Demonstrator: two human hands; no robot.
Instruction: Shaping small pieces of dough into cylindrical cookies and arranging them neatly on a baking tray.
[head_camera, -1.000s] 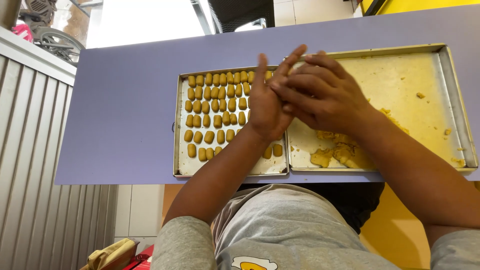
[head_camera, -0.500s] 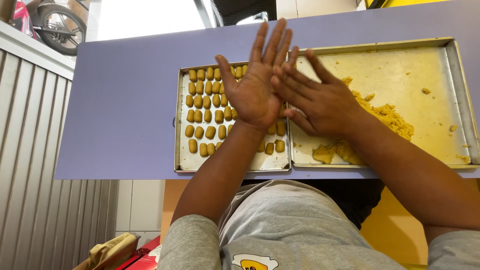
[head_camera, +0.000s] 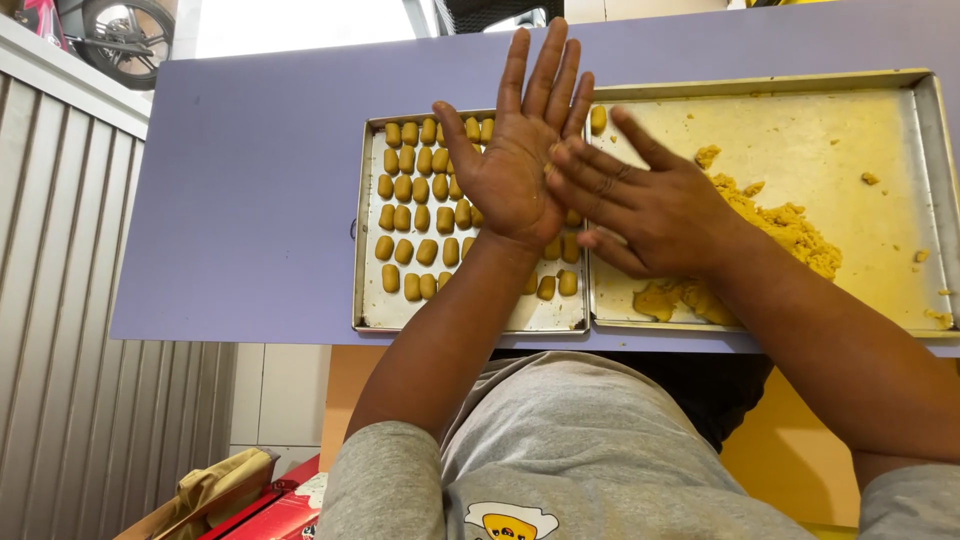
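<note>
Hands pressed together over tray seam: left hand (head_camera: 515, 165) flat, fingers spread; right hand (head_camera: 640, 205) laid across it. Anything between palms hidden. Rolled dough pieces (head_camera: 415, 215) fill left tray (head_camera: 365, 300); loose dough (head_camera: 775, 225) on right tray (head_camera: 880, 90).

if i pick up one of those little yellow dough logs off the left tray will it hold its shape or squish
Probably squishes: the dough logs look soft like the crumbly dough pile on the right tray. Their rounded shape suggests they may roll if nudged. Likely light, being small.

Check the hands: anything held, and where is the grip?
A small bit of yellow dough shows between the left hand palm and right hand fingers, pressed flat, not gripped; most is hidden.
</note>
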